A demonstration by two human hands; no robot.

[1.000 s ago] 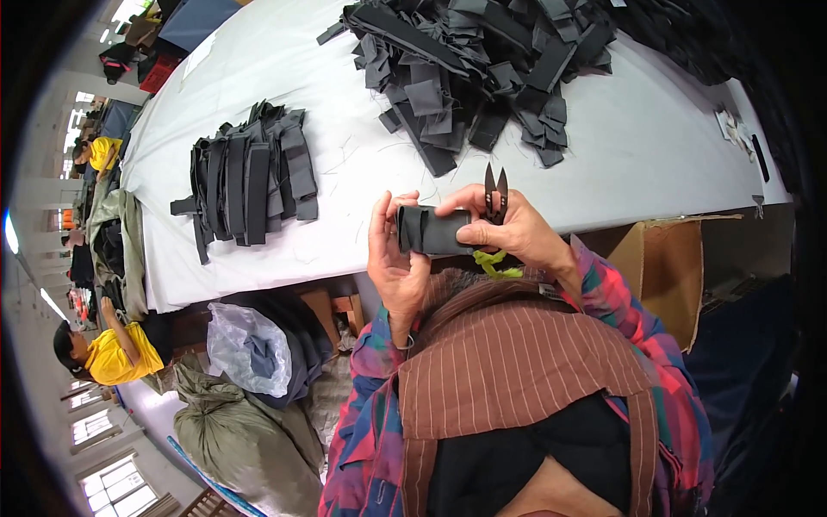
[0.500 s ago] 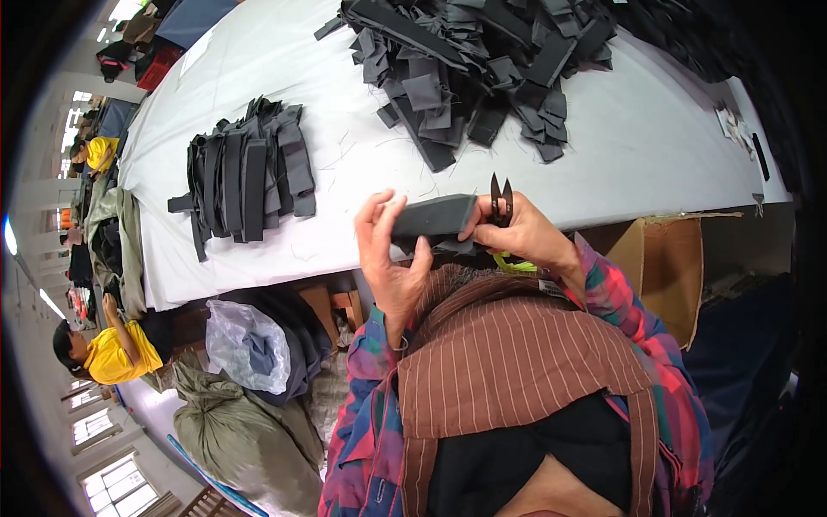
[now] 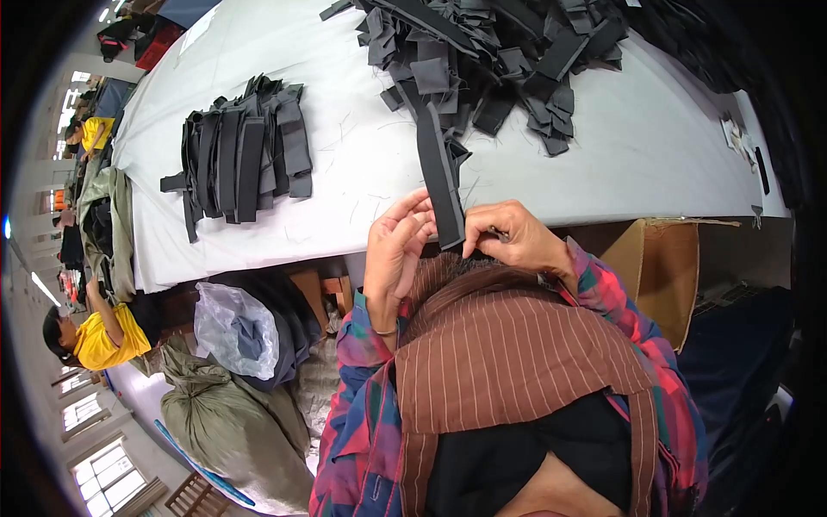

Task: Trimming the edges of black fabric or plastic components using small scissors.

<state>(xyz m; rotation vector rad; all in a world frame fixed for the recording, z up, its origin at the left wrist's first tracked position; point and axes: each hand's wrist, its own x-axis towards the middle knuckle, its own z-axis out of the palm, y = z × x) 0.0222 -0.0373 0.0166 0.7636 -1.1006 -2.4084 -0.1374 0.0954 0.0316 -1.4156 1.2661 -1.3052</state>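
A long dark grey fabric strip [image 3: 440,172] hangs over the table's near edge, its far end by the big heap. My left hand [image 3: 399,250] is at its left side, fingertips closed on the edge. My right hand [image 3: 521,234] is curled, its fingertips close to the strip's lower right corner. A small dark part of the thread snips [image 3: 498,233] shows in the curled fingers; the blades are not visible. Beyond lies a heap of dark grey strips [image 3: 517,65]. To the left sits a neater pile of strips [image 3: 244,155].
The white-covered table [image 3: 345,159] carries loose threads. An open cardboard box [image 3: 668,276] stands below its edge at the right. At lower left are a clear plastic bag [image 3: 237,327] and a green sack [image 3: 228,422]. A person in yellow [image 3: 108,336] is at the far left.
The folded dark piece between my hands is gone from there; a long strip now hangs in its place. My right hand has turned, hiding the snips' blades. The left fingers have closed in.
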